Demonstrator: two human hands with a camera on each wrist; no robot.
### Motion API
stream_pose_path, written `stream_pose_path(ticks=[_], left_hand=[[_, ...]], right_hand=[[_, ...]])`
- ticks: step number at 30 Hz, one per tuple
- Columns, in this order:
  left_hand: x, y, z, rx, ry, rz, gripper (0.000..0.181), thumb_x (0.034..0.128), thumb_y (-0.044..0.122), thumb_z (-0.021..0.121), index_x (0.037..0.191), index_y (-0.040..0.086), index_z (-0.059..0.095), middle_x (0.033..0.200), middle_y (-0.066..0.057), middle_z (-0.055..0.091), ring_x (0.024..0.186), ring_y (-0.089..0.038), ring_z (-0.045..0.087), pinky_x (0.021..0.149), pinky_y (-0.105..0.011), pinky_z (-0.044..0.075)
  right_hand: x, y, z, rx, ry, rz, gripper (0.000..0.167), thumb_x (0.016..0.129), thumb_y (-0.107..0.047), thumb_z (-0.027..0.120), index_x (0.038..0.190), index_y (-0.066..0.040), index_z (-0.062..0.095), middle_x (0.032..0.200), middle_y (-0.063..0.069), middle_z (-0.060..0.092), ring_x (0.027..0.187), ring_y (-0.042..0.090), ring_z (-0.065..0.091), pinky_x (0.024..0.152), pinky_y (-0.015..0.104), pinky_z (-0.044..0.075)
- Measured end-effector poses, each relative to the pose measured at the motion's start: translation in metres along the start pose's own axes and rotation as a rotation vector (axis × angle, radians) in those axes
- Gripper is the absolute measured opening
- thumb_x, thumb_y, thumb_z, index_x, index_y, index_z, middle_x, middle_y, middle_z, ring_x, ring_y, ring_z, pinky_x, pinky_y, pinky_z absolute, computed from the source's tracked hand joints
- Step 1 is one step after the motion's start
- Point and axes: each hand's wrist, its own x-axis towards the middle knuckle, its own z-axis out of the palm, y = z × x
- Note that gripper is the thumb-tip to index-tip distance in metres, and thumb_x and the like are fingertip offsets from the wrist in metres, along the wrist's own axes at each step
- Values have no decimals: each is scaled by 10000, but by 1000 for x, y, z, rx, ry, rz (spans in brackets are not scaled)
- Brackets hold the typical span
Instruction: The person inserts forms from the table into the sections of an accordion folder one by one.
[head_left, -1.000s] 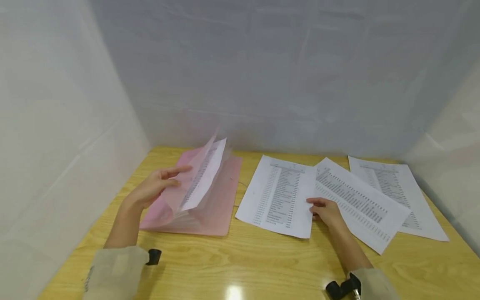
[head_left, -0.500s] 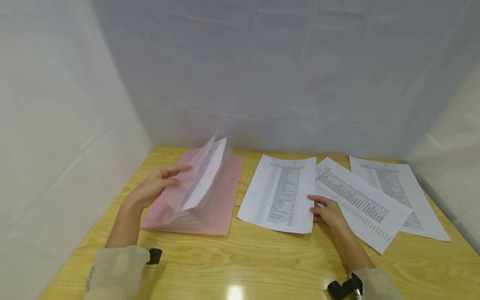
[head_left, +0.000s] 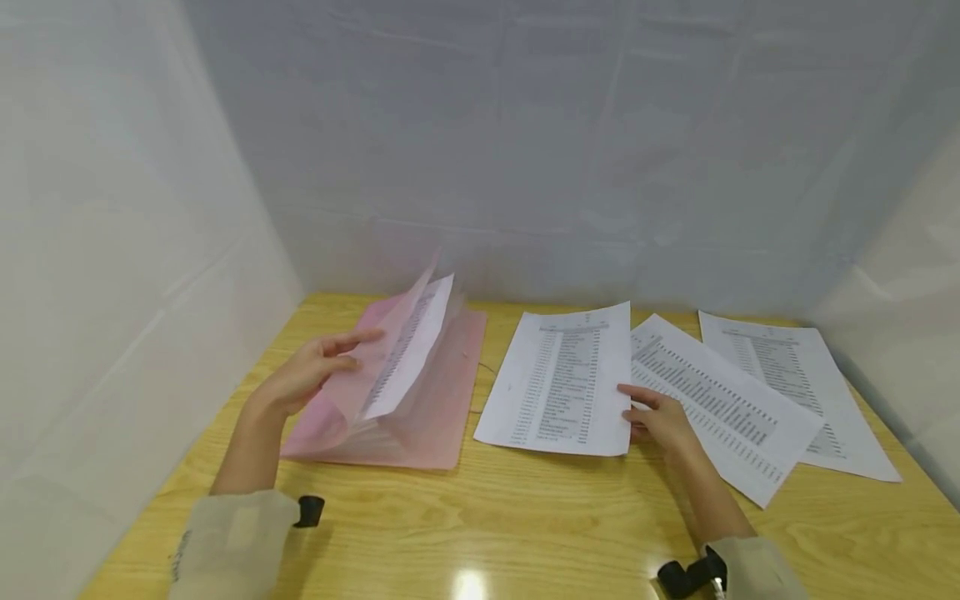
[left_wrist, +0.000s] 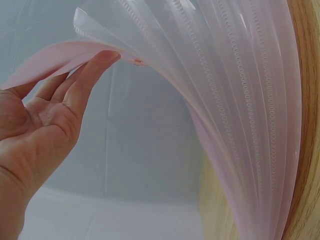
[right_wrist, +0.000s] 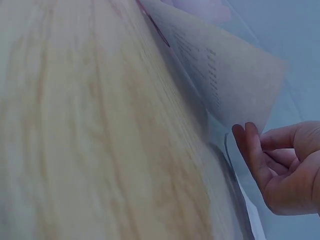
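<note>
Pale sheeting (head_left: 525,150) rises L, R & far of the wood-grain worktop (head_left: 420,533); broad strip of wood runs along the near side, narrower one btwn pink display book (head_left: 438,417) at left & held sheet (head_left: 555,383) right of it. Left hand (head_left: 307,375) holds the book's raised translucent leaves, w/ a white printed page (head_left: 412,354) angled up beside them. Right hand (head_left: 667,421) pinches held sheet's right edge, that side lifted off the wood. Slanted sheet (head_left: 720,404), farther right, overlaps outer sheet (head_left: 795,367), whose right edge nears the worktop's right edge. Vs 0.5 s ago: held sheet's right side is higher; left hand & book abt same.
</note>
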Motion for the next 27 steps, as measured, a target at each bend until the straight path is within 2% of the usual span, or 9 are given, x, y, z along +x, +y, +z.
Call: stream_pose_path(ticks=[4, 9, 16, 23, 25, 27], left_hand=[[0, 0, 1, 13, 1, 2, 500, 892, -19, 496, 1373, -50, 364, 1367, -209, 319, 728, -82, 523, 610, -216, 468], [0, 0, 1, 21, 8, -2, 506, 886, -17, 504, 1371, -55, 364, 1374, -206, 312, 717, -79, 516, 601, -211, 462], [0, 0, 2, 25, 7, -7, 513, 884, -13, 505, 1373, -56, 357, 1384, -203, 302, 746, -88, 515, 610, -214, 463], [1, 0, 1, 55, 6, -2, 514, 883, -11, 504, 1373, -56, 358, 1420, -181, 267, 909, -105, 474, 653, -214, 454], [1, 0, 1, 56, 6, -1, 510, 884, -11, 504, 1371, -58, 360, 1418, -179, 268, 918, -101, 470, 655, -214, 453], [1, 0, 1, 46, 6, -5, 505, 888, -11, 501, 1372, -55, 362, 1401, -184, 290, 851, -99, 494, 638, -216, 458]], right_hand=[[-1, -2, -2, 23, -12, -7, 486, 875, 6, 536, 1346, 36, 422, 1355, 267, 365, 844, 139, 589, 709, 275, 499], [-2, -5, -2, 55, -25, -20, 490, 871, 24, 525, 1346, 52, 409, 1354, 276, 358, 841, 145, 592, 701, 274, 502], [-5, -13, -5, 4, -20, -34, 484, 883, -4, 529, 1353, 24, 417, 1355, 256, 371, 877, 150, 577, 723, 281, 494], [-7, -21, -7, 39, -30, -33, 498, 880, 3, 531, 1360, 30, 401, 1370, 247, 349, 847, 101, 554, 722, 258, 484], [-6, -21, -9, 61, -38, -33, 507, 877, 2, 537, 1362, 33, 394, 1371, 247, 344, 843, 95, 556, 733, 261, 484], [-5, -21, -10, 76, -45, -40, 517, 868, -2, 545, 1361, 35, 396, 1367, 247, 347, 853, 103, 562, 744, 267, 485]])
